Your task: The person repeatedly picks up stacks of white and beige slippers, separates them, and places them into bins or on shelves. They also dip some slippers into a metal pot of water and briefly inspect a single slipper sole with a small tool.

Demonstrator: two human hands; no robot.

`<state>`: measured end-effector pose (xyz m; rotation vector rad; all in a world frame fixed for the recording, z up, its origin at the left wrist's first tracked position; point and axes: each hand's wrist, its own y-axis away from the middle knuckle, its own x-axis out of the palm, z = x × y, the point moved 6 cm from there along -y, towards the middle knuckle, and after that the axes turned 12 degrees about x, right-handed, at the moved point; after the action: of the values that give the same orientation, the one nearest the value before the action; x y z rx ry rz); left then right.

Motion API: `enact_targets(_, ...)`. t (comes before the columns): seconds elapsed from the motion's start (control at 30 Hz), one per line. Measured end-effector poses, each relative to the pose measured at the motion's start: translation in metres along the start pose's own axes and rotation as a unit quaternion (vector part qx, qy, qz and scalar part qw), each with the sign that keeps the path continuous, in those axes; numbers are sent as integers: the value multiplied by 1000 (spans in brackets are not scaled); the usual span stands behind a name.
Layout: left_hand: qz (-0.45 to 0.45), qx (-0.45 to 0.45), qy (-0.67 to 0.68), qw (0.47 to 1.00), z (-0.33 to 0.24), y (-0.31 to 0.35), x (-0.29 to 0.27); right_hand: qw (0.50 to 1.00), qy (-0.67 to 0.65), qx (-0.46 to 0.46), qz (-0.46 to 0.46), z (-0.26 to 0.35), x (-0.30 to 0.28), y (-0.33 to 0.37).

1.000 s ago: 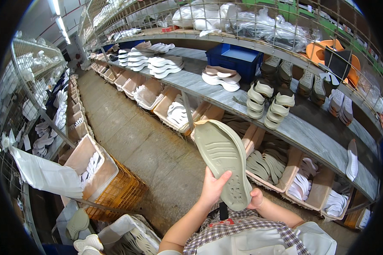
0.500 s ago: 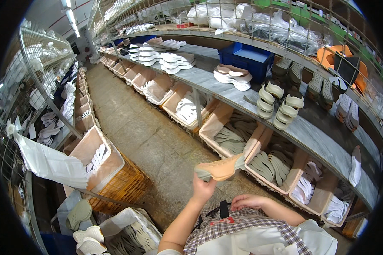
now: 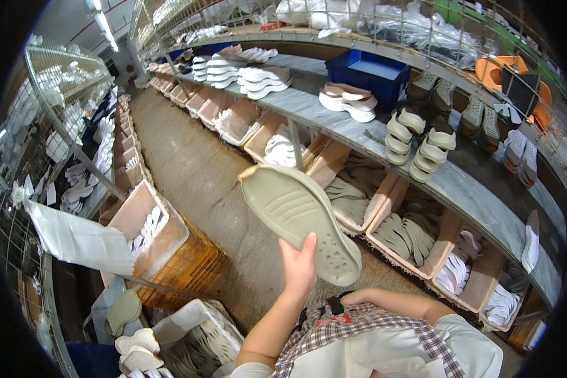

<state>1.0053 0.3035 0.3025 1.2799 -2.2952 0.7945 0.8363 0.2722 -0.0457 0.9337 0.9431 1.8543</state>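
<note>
In my left hand (image 3: 298, 268) is a shoe sole (image 3: 290, 203), raised over the aisle and tilted, its broad pale green face turned up. Ridges cross one half and small square recesses dot the other; a bit of tan shows at the far tip. My thumb presses on the near edge, and the other fingers are hidden behind the sole. Close to my waist, my right hand (image 3: 354, 297) rests against the checked apron (image 3: 365, 319). Its fingers are mostly out of sight at the cloth and a black strap.
On the right, a grey shelf (image 3: 334, 129) carries stacked soles and a blue bin (image 3: 368, 75), with lined crates of green soles (image 3: 403, 240) below. An orange crate (image 3: 184, 268) stands left of the aisle, and a white-lined crate (image 3: 201, 343) sits at lower left.
My left hand has turned the sole from a side-on view of its tan wall to its green face. The right hand has drawn in against the apron, its fingers now less visible.
</note>
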Motion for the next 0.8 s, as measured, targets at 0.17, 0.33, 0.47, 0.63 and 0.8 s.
enact_targets(0.17,-39,-62,21,997,-6,-10,-2,930,308,48,-194,-7,-25,26)
enact_targets(0.33,-60,-120,54,989,2,-13,-9,916,315,20,-249,18,-29,43)
enact_targets(0.47,-75,-119,83,987,3,-18,-14,927,276,20,-254,19,-28,46)
enact_targets(0.63,-54,-119,101,986,4,-21,-14,930,258,22,-262,13,-30,54)
enact_targets(0.8,-47,-119,110,986,5,-21,-14,930,245,18,-272,10,-31,61)
